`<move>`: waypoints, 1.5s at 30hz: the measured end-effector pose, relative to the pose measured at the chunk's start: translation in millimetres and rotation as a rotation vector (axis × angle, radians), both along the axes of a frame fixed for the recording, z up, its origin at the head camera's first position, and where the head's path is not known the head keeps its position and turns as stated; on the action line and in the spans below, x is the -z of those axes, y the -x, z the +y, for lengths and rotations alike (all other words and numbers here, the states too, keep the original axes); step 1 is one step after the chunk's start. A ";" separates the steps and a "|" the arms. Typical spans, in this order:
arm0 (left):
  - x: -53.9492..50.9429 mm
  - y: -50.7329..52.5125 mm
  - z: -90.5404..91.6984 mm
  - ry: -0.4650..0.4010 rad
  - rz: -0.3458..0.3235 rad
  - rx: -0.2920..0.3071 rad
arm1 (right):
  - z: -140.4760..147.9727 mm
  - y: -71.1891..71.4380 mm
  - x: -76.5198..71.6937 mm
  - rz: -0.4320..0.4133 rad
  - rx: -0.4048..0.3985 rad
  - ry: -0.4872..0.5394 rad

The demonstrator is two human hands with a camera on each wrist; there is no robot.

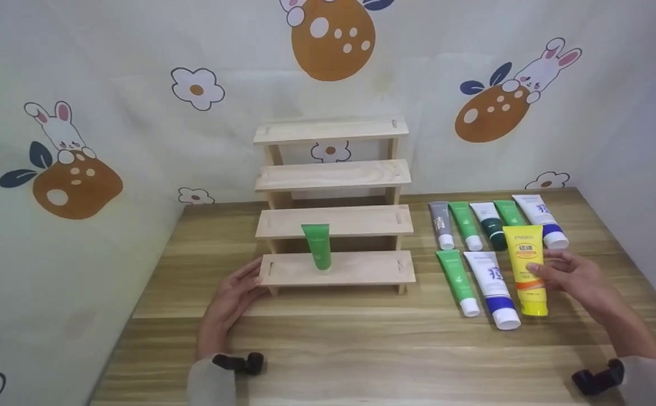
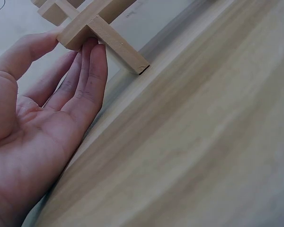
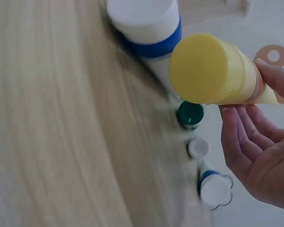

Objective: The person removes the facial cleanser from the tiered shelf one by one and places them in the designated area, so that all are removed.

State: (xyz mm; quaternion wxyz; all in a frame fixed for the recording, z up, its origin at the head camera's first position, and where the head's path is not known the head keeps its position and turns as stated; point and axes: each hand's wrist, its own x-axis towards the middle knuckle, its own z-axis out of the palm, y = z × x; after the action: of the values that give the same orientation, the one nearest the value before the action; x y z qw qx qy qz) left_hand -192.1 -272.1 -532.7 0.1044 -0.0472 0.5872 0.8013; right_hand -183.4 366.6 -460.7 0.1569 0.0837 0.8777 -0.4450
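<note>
My right hand [image 1: 579,276] pinches a yellow squeeze tube [image 1: 526,248] between the thumb in front and the fingers behind. In the right wrist view the yellow tube's cap [image 3: 199,68] faces the camera, and the tube is raised off the table. At the left end of a four-step wooden display rack [image 1: 336,270], my left hand [image 1: 238,296] grips the lowest step. The left wrist view shows the thumb [image 2: 38,47] at the board's edge and the fingers beneath it. A green tube [image 1: 319,246] stands upright, cap down, on that lowest step.
Right of the rack, several tubes lie in two rows on the wooden table [image 1: 362,349]: a grey one [image 1: 441,223], green ones [image 1: 457,282], a white and dark green one [image 1: 490,225], and white and blue ones [image 1: 492,287]. A patterned cloth [image 1: 238,45] hangs behind.
</note>
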 end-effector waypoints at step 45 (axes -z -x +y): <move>2.9 0.1 1.8 0.048 0.060 -0.034 | -26.9 1.6 -10.6 -0.007 0.074 -0.069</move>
State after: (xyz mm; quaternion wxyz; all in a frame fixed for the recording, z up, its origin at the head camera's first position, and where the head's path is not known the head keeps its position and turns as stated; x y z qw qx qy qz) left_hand -192.2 -270.3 -535.6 0.0721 -0.0358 0.6081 0.7898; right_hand -185.0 339.7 -450.1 0.1403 0.1230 0.8882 -0.4198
